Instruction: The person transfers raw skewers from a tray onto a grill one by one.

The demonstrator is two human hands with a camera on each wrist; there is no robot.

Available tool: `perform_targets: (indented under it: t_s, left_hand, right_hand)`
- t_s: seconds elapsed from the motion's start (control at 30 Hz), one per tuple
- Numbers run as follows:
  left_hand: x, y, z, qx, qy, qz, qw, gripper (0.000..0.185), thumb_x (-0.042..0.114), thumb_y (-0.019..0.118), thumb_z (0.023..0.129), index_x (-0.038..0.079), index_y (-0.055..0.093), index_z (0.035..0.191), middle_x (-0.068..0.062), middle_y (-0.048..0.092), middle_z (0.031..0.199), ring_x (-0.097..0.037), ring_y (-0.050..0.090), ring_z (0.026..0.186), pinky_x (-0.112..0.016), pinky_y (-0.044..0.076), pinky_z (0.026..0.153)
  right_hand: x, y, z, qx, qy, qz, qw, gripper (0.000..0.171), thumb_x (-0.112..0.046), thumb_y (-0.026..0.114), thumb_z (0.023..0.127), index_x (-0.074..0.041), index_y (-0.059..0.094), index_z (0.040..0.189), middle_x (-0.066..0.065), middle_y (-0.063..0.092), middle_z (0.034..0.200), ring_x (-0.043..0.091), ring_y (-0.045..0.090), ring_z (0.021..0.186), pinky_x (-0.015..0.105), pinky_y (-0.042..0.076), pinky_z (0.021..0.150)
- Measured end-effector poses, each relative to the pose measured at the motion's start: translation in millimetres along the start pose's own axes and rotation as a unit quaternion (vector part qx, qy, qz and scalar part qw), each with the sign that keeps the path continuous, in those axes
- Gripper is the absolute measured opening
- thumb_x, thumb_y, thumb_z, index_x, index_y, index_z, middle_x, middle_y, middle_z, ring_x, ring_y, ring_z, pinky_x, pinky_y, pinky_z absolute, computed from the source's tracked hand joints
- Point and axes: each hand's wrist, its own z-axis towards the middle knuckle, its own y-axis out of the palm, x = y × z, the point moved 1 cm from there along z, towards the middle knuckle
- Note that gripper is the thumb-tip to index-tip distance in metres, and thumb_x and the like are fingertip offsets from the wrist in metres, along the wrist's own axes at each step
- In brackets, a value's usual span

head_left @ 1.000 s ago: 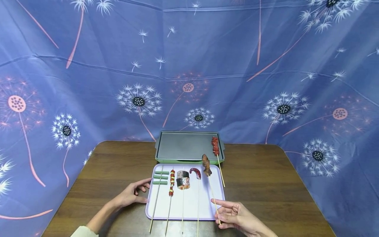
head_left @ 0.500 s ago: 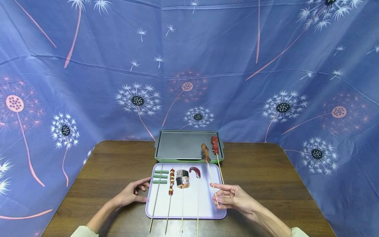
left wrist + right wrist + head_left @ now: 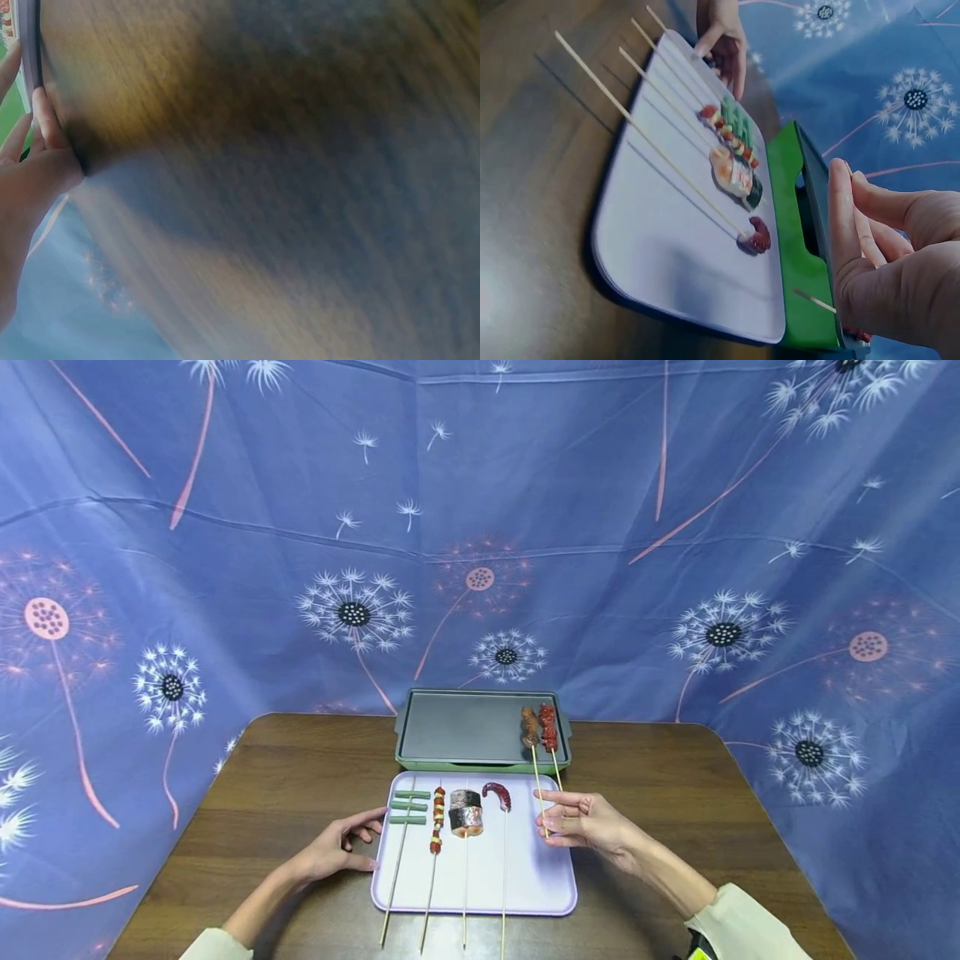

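Observation:
My right hand [image 3: 573, 818] pinches the stick of a brown meat skewer [image 3: 530, 727], whose meat end lies over the right side of the green grill pan [image 3: 465, 731], beside a red meat skewer [image 3: 547, 727] resting there. In the right wrist view the right hand [image 3: 877, 247] fills the lower right, with the stick's tip [image 3: 814, 301] poking out. My left hand [image 3: 337, 847] rests on the table with its fingers against the left edge of the lilac tray [image 3: 540, 877]. The tray holds a green bean skewer [image 3: 408, 807], a mixed vegetable skewer [image 3: 437, 810], a fish slice skewer [image 3: 466, 817] and a sausage skewer [image 3: 497, 793].
A brown wooden table [image 3: 675, 793] carries the tray and the pan. A blue cloth printed with dandelions [image 3: 480, 527] hangs behind and at both sides. The left wrist view is blurred, showing table wood and my left hand's fingers [image 3: 41, 135] at the tray's edge [image 3: 30, 45].
My right hand has carried the brown meat skewer from the tray's right edge forward, so its meat now lies on the grill pan beside the red one. The left hand has stayed put.

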Motion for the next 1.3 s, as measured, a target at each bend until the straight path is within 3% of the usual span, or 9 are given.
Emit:
perform_targets:
  t_s: [0.17,0.4,0.77,0.9,1.07,1.3]
  left_hand:
    - [1.2,-0.7,-1.0,0.002,0.005,-0.004,1.0,0.081,0.009,0.083,0.079,-0.007,0.044,0.148,-0.023,0.061,0.122,-0.008,0.053,0.096,-0.027,0.036,0.071]
    - [0.5,0.6,-1.5,0.002,0.013,0.0,0.9999,0.081,0.008,0.083,0.079,-0.009,0.043,0.148,-0.025,0.061,0.121,-0.008,0.054,0.096,-0.027,0.038,0.071]
    - [0.6,0.1,0.2,0.002,0.01,0.01,0.9999,0.081,0.01,0.083,0.08,-0.006,0.044,0.149,-0.019,0.062,0.121,-0.007,0.054,0.096,-0.026,0.038,0.072]
    - [1.6,-0.1,-0.5,0.001,0.011,-0.002,0.9999,0.081,0.009,0.083,0.079,-0.008,0.044,0.148,-0.022,0.06,0.121,-0.008,0.053,0.096,-0.027,0.037,0.07]
    - [2.6,0.1,-0.8,0.0,0.018,-0.009,0.9998,0.08,0.007,0.083,0.08,-0.01,0.044,0.148,-0.023,0.06,0.121,-0.008,0.053,0.096,-0.027,0.036,0.069]
    - [-0.5,-0.3,-0.1,0.001,0.002,0.003,1.0,0.081,0.01,0.083,0.08,-0.006,0.045,0.149,-0.025,0.059,0.122,-0.006,0.052,0.096,-0.027,0.036,0.07]
  right_hand:
    - [-1,-5,17,0.023,0.002,-0.024,0.999,0.058,0.01,0.055,0.096,0.017,0.033,0.15,-0.001,0.074,0.096,0.012,0.072,0.092,0.03,0.06,0.086]
    - [2,-7,24,0.033,-0.021,-0.095,0.995,0.06,0.008,0.061,0.094,0.024,0.032,0.144,0.003,0.071,0.092,0.013,0.073,0.087,0.034,0.061,0.082]
    - [5,-3,29,0.073,-0.019,-0.105,0.992,0.058,0.013,0.059,0.092,0.026,0.033,0.143,0.005,0.072,0.09,0.012,0.072,0.084,0.03,0.061,0.078]
    - [6,1,30,0.096,-0.037,-0.162,0.982,0.054,0.015,0.061,0.091,0.026,0.04,0.139,0.015,0.072,0.09,0.014,0.072,0.079,0.03,0.062,0.073]
    - [7,8,32,0.116,-0.067,-0.25,0.959,0.047,0.019,0.06,0.086,0.027,0.048,0.132,0.022,0.072,0.084,0.018,0.073,0.071,0.032,0.062,0.064]
    - [9,12,36,0.148,-0.05,-0.256,0.954,0.047,0.019,0.057,0.086,0.025,0.05,0.132,0.018,0.073,0.081,0.017,0.073,0.068,0.032,0.061,0.063]
